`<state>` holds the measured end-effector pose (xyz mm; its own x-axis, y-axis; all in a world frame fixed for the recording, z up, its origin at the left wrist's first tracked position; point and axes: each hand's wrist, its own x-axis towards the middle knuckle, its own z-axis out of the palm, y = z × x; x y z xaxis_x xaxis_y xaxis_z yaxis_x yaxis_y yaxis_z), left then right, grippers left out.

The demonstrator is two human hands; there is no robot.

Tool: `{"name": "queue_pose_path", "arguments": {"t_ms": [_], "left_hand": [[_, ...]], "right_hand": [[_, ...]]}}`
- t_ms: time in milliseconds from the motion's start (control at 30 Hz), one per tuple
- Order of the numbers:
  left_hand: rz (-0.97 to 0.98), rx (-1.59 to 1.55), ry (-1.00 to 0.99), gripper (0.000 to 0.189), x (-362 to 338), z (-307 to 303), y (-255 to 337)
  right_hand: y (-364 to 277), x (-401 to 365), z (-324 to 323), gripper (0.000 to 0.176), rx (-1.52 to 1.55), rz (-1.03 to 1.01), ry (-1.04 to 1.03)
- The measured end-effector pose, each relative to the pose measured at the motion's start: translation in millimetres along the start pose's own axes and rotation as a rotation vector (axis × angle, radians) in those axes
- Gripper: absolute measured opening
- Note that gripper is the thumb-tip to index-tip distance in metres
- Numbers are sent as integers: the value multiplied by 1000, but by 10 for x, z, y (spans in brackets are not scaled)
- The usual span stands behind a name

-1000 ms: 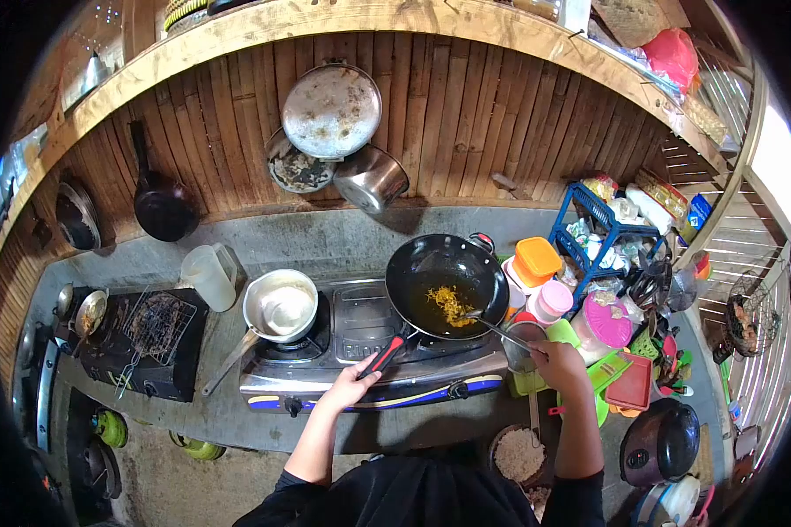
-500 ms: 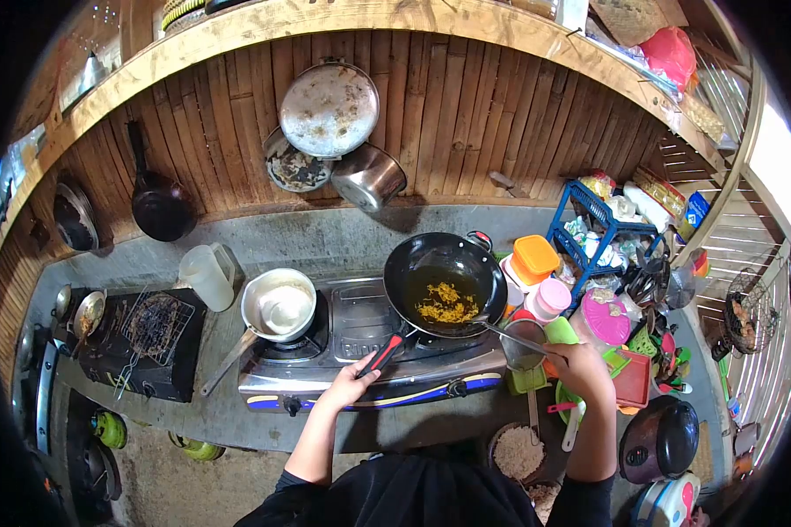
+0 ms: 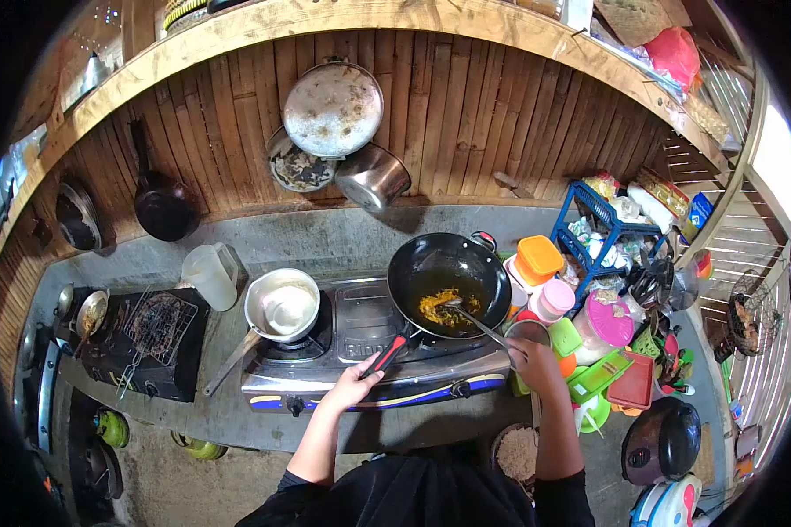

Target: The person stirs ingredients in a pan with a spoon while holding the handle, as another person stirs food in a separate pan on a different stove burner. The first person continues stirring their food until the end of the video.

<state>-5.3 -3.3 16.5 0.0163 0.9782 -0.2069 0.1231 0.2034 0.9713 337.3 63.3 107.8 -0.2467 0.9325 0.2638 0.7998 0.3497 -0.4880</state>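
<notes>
A black wok (image 3: 431,256) sits on the right burner of the stove (image 3: 360,321), with yellow-orange food (image 3: 435,309) in oil at its bottom. My left hand (image 3: 358,385) is closed around the wok's black and red handle (image 3: 385,354). In my right hand (image 3: 529,358) is the handle of a metal spatula (image 3: 483,326), whose head lies in the food. The fingers of that hand are wrapped round it, to the right of the wok.
On the left burner stands a light saucepan (image 3: 282,305). A plastic jug (image 3: 210,277) and a black grill stove (image 3: 193,338) are further left. Plastic containers (image 3: 539,258), a blue rack (image 3: 611,220) and a rice cooker (image 3: 660,442) crowd the right side.
My right hand has moved left with the spatula, whose head is now further into the food. The food is bunched more to the left. My left hand keeps its hold on the handle.
</notes>
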Motion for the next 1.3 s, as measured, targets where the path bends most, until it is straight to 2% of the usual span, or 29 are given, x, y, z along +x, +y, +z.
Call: {"name": "queue_pose_path", "arguments": {"t_ms": [100,200,567,633,733,833,1000,1100,1300], "left_hand": [[-20,-10,-5,49,5,3,-6],[-14,6,-3,49,6,-5,5],[-14,13,-5,50,10,-12,-18],[18,45,-6,50,7,-14,-10],[15,25,5,50,2,-7,-9],[17,35,4,50,18,-8,-37],[-26,41,6,50,-27,0,68],[-36,62,11,50,-27,1,74],[-23,27,1,50,-16,-5,50]], "right_hand": [[-37,122,92,24,147,33,-7],[-5,269,226,24,127,91,20],[174,355,401,24,7,67,69],[122,310,349,23,-3,31,74],[27,171,180,24,-38,94,4],[-25,29,47,23,48,40,12],[-140,-130,-232,25,-81,123,-102],[-182,-198,-403,23,-60,68,-61],[-204,-303,-743,20,-82,113,-37]]}}
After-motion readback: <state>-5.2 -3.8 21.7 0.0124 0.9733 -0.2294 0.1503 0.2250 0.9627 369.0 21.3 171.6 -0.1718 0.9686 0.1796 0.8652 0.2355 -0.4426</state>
